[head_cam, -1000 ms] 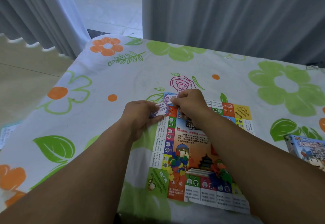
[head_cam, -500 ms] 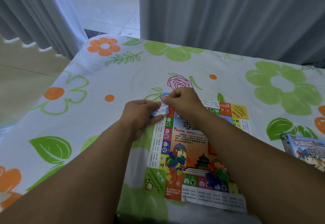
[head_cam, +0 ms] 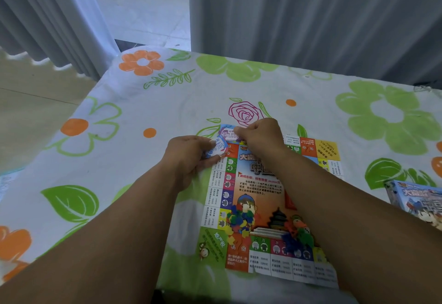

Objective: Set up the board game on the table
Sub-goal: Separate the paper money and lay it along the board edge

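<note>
Head view, single camera. The paper game board (head_cam: 267,198) lies flat on the tabletop (head_cam: 148,103), which is covered by a flower-print cloth. The left hand (head_cam: 191,158) pinches a small stack of blue-and-white cards (head_cam: 218,149) between thumb and fingers, just beside the board's far-left corner. The right hand (head_cam: 260,136) is closed in a pinch on a single card (head_cam: 228,132), held at that same corner; whether this card touches the cloth cannot be told.

Handling, as a judgement: the cards appear thin, light and flexible, and probably slippery against each other. Grip by the edges, one card at a time, and keep the stack squared with the thumb. The board looks like thin printed paper that creases easily; avoid dragging the forearms across it.

Surroundings: a pile of small coloured game pieces (head_cam: 241,220) sits on the board's near half, and another cluster (head_cam: 299,232) lies under the right forearm. The game box (head_cam: 416,201) rests at the right edge. Both forearms cross the board, so the loose pieces are the likeliest obstruction.
</note>
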The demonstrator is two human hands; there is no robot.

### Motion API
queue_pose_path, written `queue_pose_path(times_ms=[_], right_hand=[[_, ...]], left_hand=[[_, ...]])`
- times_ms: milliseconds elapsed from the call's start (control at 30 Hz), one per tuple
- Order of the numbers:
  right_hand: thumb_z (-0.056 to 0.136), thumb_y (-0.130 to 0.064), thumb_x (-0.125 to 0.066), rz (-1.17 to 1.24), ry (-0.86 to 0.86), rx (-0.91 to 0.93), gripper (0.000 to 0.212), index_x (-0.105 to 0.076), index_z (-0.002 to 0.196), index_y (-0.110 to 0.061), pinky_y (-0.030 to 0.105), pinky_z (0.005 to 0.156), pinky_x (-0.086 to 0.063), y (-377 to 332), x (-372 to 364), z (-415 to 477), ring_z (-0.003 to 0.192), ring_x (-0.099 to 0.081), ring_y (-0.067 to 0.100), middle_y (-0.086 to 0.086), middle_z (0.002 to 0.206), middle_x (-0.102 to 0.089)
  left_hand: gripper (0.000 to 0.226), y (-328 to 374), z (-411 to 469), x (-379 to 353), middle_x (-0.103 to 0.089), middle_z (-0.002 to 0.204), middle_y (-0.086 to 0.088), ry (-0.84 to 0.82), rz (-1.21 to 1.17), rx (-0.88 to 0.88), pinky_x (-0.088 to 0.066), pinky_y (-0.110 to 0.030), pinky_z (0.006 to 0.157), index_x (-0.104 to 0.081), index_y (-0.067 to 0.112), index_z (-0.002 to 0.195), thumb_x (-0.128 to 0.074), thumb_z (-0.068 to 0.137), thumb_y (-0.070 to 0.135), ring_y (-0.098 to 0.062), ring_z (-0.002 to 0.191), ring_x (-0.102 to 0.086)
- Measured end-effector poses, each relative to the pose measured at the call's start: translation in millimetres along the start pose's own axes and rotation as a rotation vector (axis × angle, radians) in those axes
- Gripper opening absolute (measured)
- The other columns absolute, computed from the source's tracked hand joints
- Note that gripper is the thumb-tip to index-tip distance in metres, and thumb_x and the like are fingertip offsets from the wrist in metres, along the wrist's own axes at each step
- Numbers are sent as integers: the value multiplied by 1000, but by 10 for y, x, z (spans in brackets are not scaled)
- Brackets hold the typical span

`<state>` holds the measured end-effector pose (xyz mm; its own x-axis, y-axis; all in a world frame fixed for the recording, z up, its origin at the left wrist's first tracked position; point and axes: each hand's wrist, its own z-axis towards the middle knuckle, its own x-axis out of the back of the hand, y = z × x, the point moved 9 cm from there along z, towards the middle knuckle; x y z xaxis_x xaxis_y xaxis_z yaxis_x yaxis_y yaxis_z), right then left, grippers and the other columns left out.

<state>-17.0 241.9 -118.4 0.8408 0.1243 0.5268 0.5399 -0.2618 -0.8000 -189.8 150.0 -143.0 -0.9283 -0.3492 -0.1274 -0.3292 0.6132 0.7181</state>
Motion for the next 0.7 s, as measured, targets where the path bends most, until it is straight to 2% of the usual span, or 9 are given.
queue_pose_path(times_ms=[67, 133, 233, 300, 400, 467, 567, 700], right_hand=[[87, -34, -76, -35, 50, 6, 33, -62, 69, -9, 50, 75, -60, -6, 55, 3, 72, -74, 31, 17, 81, -75], [89, -32, -73, 16, 30, 31, 31, -59, 70, -12, 45, 70, -61, -45, 75, -27, 69, -73, 27, 18, 81, -74], [93, -35, -70, 139, -141, 79, 34, -63, 81, -4, 26, 47, -47, -160, 25, -154, 49, -63, 10, 7, 70, -68], [90, -37, -73, 156, -241, 105, 37, -66, 87, -1, 23, 43, -43, -198, -9, -221, 43, -57, 7, 4, 69, -68], [88, -25, -76, 132, -283, 151, 23, -68, 85, -4, 23, 42, -39, -187, 29, -237, 40, -48, 2, -4, 60, -61], [89, -21, -75, 140, -250, 127, 19, -68, 84, -5, 22, 41, -37, -128, 134, -208, 40, -46, 4, 0, 63, -60], [90, -23, -74, 205, -156, 26, 25, -66, 91, 2, 24, 41, -36, 28, 353, -123, 46, -42, 13, 14, 75, -58], [91, -19, -72, 324, -32, -84, 24, -59, 75, -7, 22, 40, -32, 279, 674, -41, 44, -38, 13, 11, 70, -52]], left_hand=[[19, 5, -12, -21, -75, 99, -22, -14, 15, 0, -61, -45, 82, -67, 1, 105, -71, 92, 14, -40, 80, -75], [20, 15, -26, -46, -76, 98, -21, -31, 23, -5, -61, -45, 82, -67, 1, 105, -72, 91, 16, -40, 80, -75], [23, 33, -45, -105, -76, 97, -21, -49, 39, -21, -61, -44, 83, -67, 1, 105, -73, 90, 18, -40, 81, -75], [25, 46, -61, -159, -76, 97, -21, -57, 45, -38, -61, -43, 81, -67, 0, 105, -73, 90, 19, -40, 81, -75], [26, 50, -88, -268, -76, 98, -21, -77, 36, -47, -64, -38, 72, -67, -1, 105, -73, 90, 19, -39, 81, -76], [24, 48, -110, -354, -75, 99, -22, -88, 13, -42, -64, -37, 70, -68, -2, 105, -73, 90, 16, -39, 81, -75], [19, 34, -115, -451, -74, 103, -21, -85, 9, -24, -64, -38, 73, -69, 1, 104, -73, 89, 12, -38, 81, -76], [14, 23, -107, -556, -72, 106, -19, -62, 7, -25, -64, -36, 71, -69, 3, 104, -71, 91, 8, -35, 80, -76]])
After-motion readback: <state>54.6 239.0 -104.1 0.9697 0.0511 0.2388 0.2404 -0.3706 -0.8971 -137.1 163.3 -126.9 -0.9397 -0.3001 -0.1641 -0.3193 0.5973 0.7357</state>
